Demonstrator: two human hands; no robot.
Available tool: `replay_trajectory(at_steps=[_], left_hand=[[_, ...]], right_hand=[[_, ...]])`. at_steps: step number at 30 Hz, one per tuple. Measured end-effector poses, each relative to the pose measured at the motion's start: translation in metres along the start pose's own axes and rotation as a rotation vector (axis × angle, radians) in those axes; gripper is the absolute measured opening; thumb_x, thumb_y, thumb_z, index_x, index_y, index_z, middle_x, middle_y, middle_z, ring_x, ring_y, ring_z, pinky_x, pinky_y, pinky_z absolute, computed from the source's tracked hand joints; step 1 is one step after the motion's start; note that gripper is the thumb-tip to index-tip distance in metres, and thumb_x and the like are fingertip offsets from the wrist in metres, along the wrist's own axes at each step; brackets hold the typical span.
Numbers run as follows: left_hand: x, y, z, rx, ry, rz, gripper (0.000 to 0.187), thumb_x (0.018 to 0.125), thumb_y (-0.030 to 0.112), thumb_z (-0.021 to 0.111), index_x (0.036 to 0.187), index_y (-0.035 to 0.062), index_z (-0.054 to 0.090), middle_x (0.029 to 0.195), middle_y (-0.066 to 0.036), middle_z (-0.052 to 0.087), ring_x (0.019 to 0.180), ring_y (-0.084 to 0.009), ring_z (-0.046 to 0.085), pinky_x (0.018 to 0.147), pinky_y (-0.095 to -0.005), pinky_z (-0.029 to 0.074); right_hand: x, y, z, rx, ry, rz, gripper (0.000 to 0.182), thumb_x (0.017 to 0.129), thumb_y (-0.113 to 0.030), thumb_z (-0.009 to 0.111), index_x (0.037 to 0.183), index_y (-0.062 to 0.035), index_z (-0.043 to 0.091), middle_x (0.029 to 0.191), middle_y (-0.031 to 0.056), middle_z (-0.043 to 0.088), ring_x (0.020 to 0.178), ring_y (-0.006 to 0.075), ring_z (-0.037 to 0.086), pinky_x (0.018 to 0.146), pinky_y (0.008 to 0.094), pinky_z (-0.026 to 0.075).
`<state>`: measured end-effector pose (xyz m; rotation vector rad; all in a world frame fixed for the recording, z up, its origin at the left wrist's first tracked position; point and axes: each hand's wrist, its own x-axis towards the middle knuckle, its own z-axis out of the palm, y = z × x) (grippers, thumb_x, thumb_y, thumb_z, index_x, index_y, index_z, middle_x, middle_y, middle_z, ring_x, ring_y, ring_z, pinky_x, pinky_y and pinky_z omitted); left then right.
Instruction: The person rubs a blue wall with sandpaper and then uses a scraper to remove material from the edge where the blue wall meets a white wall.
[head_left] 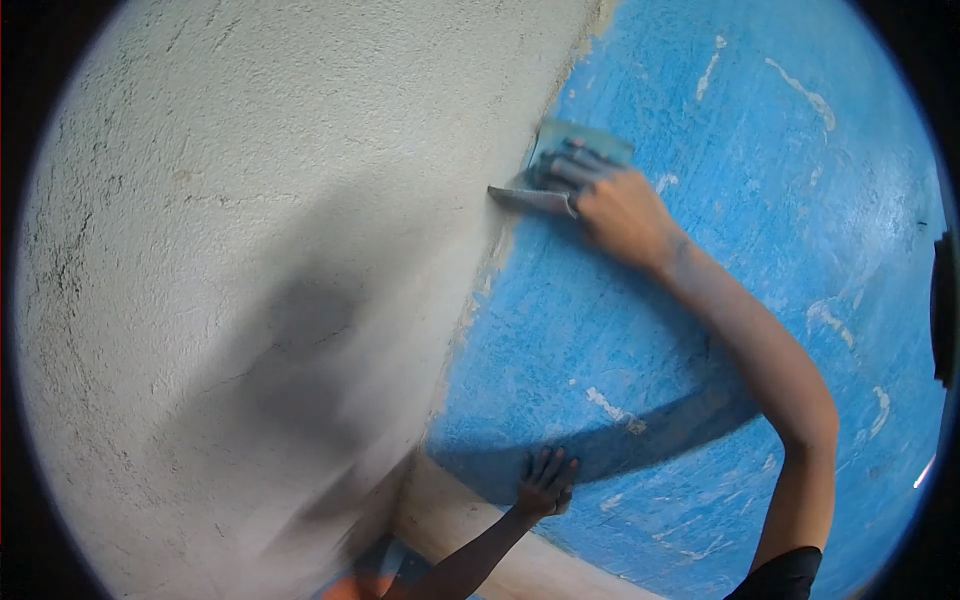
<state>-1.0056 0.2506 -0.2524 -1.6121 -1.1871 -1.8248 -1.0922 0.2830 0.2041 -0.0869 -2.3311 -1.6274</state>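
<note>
Against the blue wall [620, 330], close to where it meets the pale rough wall [250, 110], my right hand [600, 195] presses a thin sheet [532, 200] that looks like sandpaper. One curled edge of the sheet sticks out to the left of the fingers, and a greyish-green part shows above them. The fingers are slightly blurred. Lower down, my left hand [547, 482] lies on the blue wall with its fingers apart and nothing in it.
Whitish scratches and patches mark the blue wall. A pale band [500, 545] runs along its lower edge. Shadows fall across both walls. A dark object [943, 310] stands at the far right edge, and something orange [350, 588] shows at the bottom.
</note>
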Motion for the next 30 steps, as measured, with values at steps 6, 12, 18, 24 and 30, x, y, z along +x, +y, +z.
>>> replay_trajectory(at_steps=[6, 12, 18, 24, 30], left_hand=[[-0.001, 0.002, 0.002, 0.017, 0.003, -0.012, 0.045, 0.084, 0.025, 0.043, 0.127, 0.0147, 0.051, 0.135, -0.014, 0.043, 0.127, -0.0350, 0.036, 0.104, -0.0559, 0.020], [-0.003, 0.003, 0.004, 0.002, 0.006, -0.014, 0.045, 0.086, 0.027, 0.042, 0.128, 0.0143, 0.050, 0.136, -0.015, 0.041, 0.130, -0.0350, 0.032, 0.105, -0.0557, 0.017], [0.000, 0.004, -0.001, 0.013, -0.033, 0.012, 0.045, 0.088, 0.024, 0.039, 0.131, 0.0103, 0.044, 0.140, -0.017, 0.034, 0.132, -0.0370, 0.027, 0.106, -0.0557, 0.015], [-0.002, 0.003, 0.001, 0.004, -0.035, 0.011, 0.046, 0.087, 0.024, 0.041, 0.131, 0.0108, 0.045, 0.139, -0.018, 0.035, 0.131, -0.0386, 0.028, 0.106, -0.0557, 0.014], [-0.002, 0.000, 0.001, 0.004, -0.046, 0.013, 0.047, 0.086, 0.025, 0.042, 0.131, 0.0109, 0.044, 0.139, -0.018, 0.034, 0.130, -0.0395, 0.029, 0.106, -0.0556, 0.013]], right_hand=[[-0.006, 0.001, 0.003, 0.030, -0.042, -0.027, 0.025, 0.083, -0.008, 0.052, 0.106, -0.0107, 0.063, 0.122, 0.0041, 0.054, 0.117, 0.0187, 0.049, 0.102, 0.0317, 0.038], [-0.005, 0.018, -0.008, 0.058, -0.109, -0.088, 0.030, 0.079, -0.002, 0.054, 0.106, -0.0113, 0.063, 0.128, 0.0031, 0.051, 0.120, 0.0211, 0.046, 0.099, 0.0333, 0.043], [-0.007, 0.016, -0.006, 0.046, -0.039, -0.055, 0.021, 0.077, -0.004, 0.054, 0.094, -0.0053, 0.066, 0.122, 0.0041, 0.054, 0.118, 0.0237, 0.049, 0.096, 0.0312, 0.044], [-0.004, 0.007, 0.004, 0.143, 0.035, -0.146, 0.037, 0.072, 0.000, 0.057, 0.108, -0.0062, 0.062, 0.128, 0.0042, 0.050, 0.122, 0.0225, 0.045, 0.100, 0.0312, 0.042], [0.000, 0.000, 0.000, 0.027, -0.246, 0.114, 0.036, 0.072, -0.007, 0.063, 0.107, -0.0118, 0.064, 0.129, 0.0041, 0.049, 0.119, 0.0190, 0.048, 0.092, 0.0320, 0.048]])
